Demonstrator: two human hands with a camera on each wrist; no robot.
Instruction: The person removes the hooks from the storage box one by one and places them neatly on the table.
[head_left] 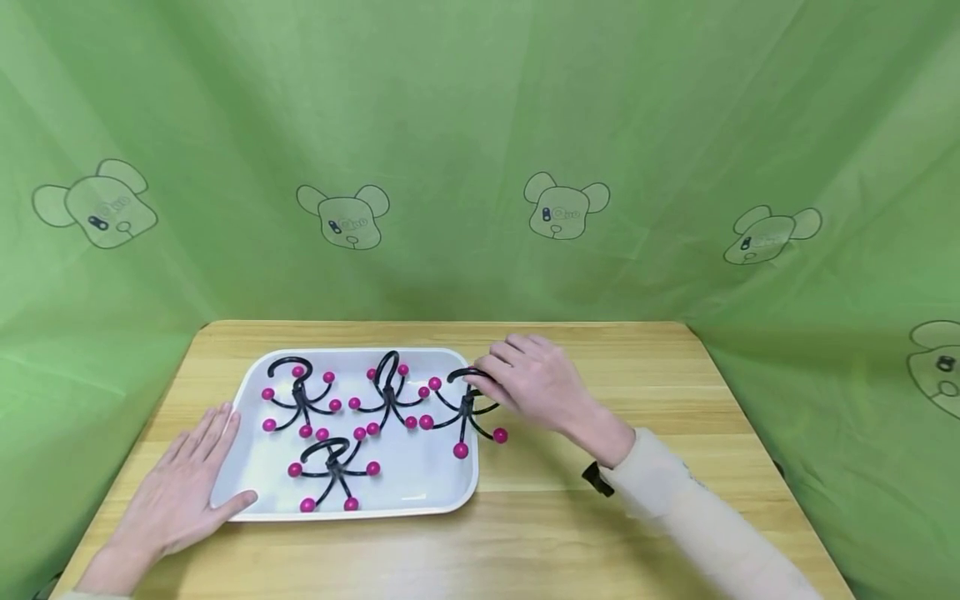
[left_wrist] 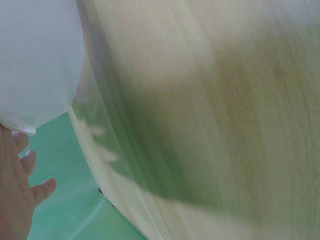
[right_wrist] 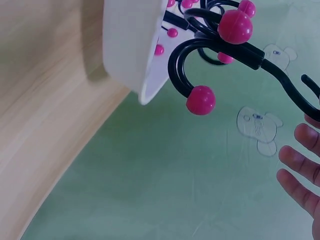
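Note:
A white tray (head_left: 408,492) holds three black multi-arm hooks, each with curved arms ending in pink balls: one at the left (head_left: 301,398), one at the back middle (head_left: 388,396), one in front (head_left: 335,468). My right hand (head_left: 536,379) pinches the curved top of another black hook (head_left: 467,407) over the tray's right rim. In the right wrist view this hook (right_wrist: 245,52) hangs beside the tray wall, and the pinching fingertips are cut off by the frame edge. My left hand (head_left: 183,479) lies with straight fingers along the tray's left rim, its thumb at the front corner.
The tray stands on a wooden table (head_left: 637,533), left of its middle. Green cloth (head_left: 450,100) with printed bear heads encloses the back and sides. A black band (head_left: 597,479) sits at my right wrist.

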